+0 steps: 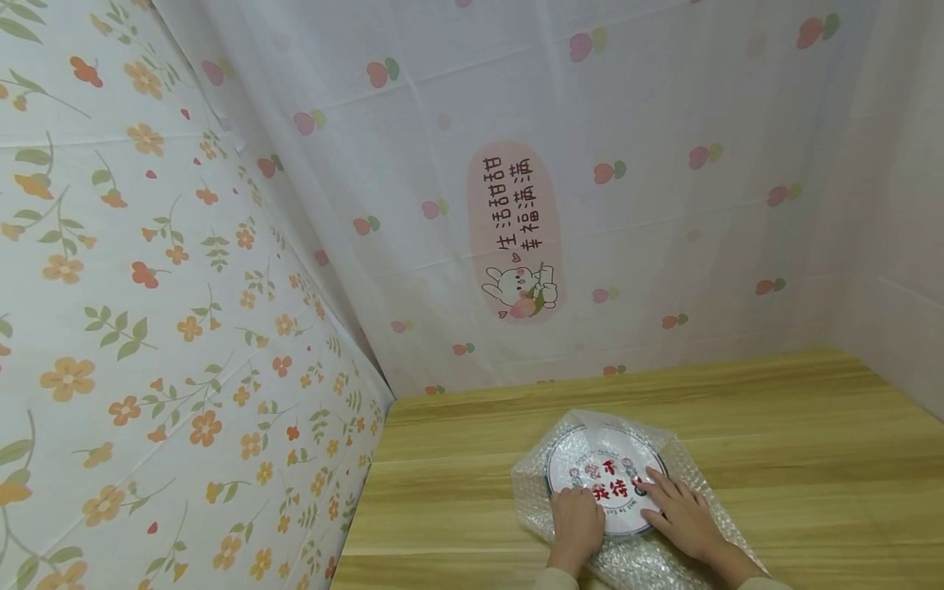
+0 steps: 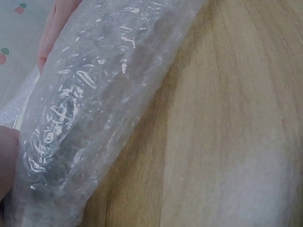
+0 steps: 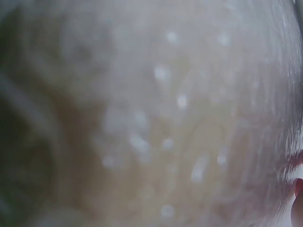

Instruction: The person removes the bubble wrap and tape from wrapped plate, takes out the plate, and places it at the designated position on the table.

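A round white plate with a dark rim and red characters lies face up on the wood-look table, with crinkled clear bubble wrap spreading out around it. My left hand is at the plate's near left edge, fingers bent over the rim where the wrap gathers. Across the plate's right side rests my right hand, fingers and thumb extended. The left wrist view has the bubble wrap bulging up from the table, fingers at its upper edge. Blurred bubble wrap fills the right wrist view.
The wood-grain table extends left, right and behind the wrap. A white curtain printed with small hearts hangs along the table's back edge. Flowered cloth covers the left side, and pale cloth the right.
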Action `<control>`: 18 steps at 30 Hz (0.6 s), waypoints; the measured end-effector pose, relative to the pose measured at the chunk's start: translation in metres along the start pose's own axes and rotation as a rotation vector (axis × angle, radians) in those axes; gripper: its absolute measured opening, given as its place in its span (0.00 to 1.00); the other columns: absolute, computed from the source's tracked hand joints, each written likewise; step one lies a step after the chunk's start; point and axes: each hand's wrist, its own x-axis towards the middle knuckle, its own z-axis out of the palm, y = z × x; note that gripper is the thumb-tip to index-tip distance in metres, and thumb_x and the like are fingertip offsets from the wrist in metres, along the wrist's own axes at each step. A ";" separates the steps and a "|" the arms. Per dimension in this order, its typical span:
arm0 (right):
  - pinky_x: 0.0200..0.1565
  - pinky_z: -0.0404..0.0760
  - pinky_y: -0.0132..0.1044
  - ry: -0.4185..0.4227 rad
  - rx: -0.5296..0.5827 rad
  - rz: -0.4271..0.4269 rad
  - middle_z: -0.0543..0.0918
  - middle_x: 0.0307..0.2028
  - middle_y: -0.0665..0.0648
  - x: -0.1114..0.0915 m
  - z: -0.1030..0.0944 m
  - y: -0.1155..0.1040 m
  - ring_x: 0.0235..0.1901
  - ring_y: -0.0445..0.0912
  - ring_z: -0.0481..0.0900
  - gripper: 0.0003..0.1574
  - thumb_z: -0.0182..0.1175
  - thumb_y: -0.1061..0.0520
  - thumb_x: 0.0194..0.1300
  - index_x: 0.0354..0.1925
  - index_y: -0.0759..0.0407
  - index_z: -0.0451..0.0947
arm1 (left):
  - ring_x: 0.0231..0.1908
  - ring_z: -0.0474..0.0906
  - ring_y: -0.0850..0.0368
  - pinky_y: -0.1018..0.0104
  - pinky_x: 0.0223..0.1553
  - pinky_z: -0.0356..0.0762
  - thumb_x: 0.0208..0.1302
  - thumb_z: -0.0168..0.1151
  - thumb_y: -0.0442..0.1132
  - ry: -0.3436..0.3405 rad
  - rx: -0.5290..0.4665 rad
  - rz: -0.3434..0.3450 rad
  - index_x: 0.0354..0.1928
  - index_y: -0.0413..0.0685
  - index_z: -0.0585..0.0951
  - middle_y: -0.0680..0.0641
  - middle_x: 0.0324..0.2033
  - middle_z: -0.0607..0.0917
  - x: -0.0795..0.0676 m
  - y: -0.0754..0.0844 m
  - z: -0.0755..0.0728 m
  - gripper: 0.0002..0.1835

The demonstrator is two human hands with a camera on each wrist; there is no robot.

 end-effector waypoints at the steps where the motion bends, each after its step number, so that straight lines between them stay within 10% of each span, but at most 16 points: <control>1: 0.42 0.63 0.64 -0.001 0.000 0.000 0.68 0.56 0.62 0.000 0.000 0.000 0.50 0.64 0.65 0.25 0.57 0.47 0.56 0.50 0.57 0.74 | 0.19 0.68 0.59 0.67 0.23 0.59 0.51 0.57 0.45 -0.013 0.003 -0.003 0.14 0.51 0.73 0.53 0.15 0.72 0.000 0.000 0.001 0.12; 18: 0.42 0.62 0.64 -0.023 -0.004 0.014 0.67 0.57 0.61 0.000 0.001 0.001 0.51 0.63 0.64 0.26 0.57 0.45 0.56 0.51 0.56 0.74 | 0.22 0.69 0.59 0.67 0.25 0.60 0.53 0.55 0.47 -0.052 0.072 -0.016 0.17 0.51 0.74 0.53 0.17 0.72 0.000 0.001 0.002 0.12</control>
